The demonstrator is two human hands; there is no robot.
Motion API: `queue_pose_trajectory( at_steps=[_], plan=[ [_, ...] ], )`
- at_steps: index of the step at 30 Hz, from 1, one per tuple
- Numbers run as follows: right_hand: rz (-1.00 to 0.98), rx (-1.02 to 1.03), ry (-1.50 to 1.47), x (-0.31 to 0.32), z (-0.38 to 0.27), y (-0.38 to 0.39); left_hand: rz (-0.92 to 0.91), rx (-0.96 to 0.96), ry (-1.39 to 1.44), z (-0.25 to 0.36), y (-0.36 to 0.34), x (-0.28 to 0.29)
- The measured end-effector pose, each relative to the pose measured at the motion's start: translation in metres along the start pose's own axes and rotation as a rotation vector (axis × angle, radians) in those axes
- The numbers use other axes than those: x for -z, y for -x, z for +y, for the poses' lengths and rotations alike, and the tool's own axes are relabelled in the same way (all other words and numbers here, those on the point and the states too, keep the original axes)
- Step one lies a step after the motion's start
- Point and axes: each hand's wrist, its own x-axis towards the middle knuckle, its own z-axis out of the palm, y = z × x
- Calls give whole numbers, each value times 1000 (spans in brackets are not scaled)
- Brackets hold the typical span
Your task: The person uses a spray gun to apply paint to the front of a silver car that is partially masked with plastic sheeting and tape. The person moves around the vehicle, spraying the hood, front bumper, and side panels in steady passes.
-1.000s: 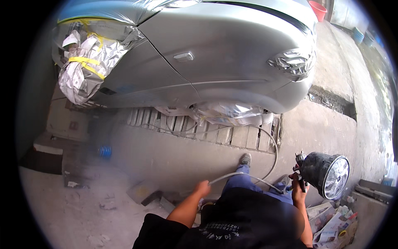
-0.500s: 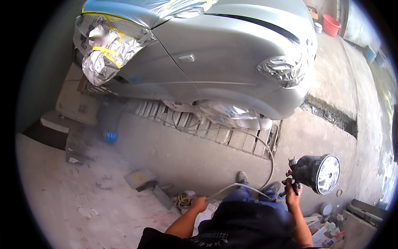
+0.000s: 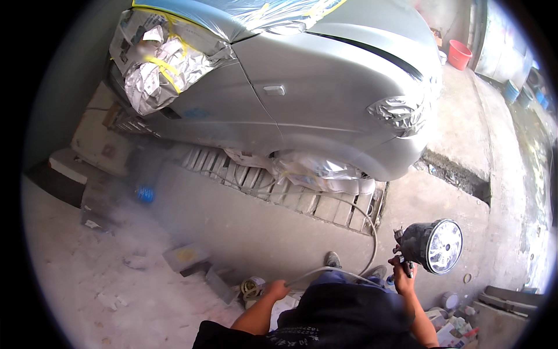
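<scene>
My right hand point(image 3: 403, 276) is wrapped round the handle of a spray gun point(image 3: 419, 245) with a large dark cup and a clear round lid. The gun is held out to my right, apart from the car. In my left hand point(image 3: 277, 289) is the pale air hose point(image 3: 325, 269), which runs across my front towards the gun. Another stretch of it loops over the floor by the car. Ahead stands a silver-grey car point(image 3: 325, 104). Crumpled masking film covers its headlight point(image 3: 401, 111) and its mirror point(image 3: 154, 78); film also wraps the front wheel point(image 3: 319, 171).
A slatted floor grate point(image 3: 279, 195) runs below the car, with an open trench point(image 3: 456, 177) farther right. A red bucket point(image 3: 459, 55) stands at the far right. Cans and scraps point(image 3: 450, 323) lie near my right side; flat panels point(image 3: 195, 260) lie at left. Haze hangs at left.
The view has shifted slightly, so the car sits a little lower in it. The spray gun appears slightly farther left. Both hands keep their holds.
</scene>
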Motion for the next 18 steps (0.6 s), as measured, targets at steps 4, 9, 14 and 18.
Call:
queue_pose_trajectory(
  at_steps=[4, 9, 14, 18],
  plan=[
    [11, 415, 387, 5, 44, -7, -33, 1, -15, 7, -15, 16],
    [-11, 222, 439, -1, 14, 4, -65, -66, -77, 0, -36, 17],
    [124, 308, 341, -5, 14, 4, -33, -141, -94, -6, -60, 13],
    [180, 236, 198, -12, 7, 6, -65, -123, -63, -6, -65, 16]
  ],
)
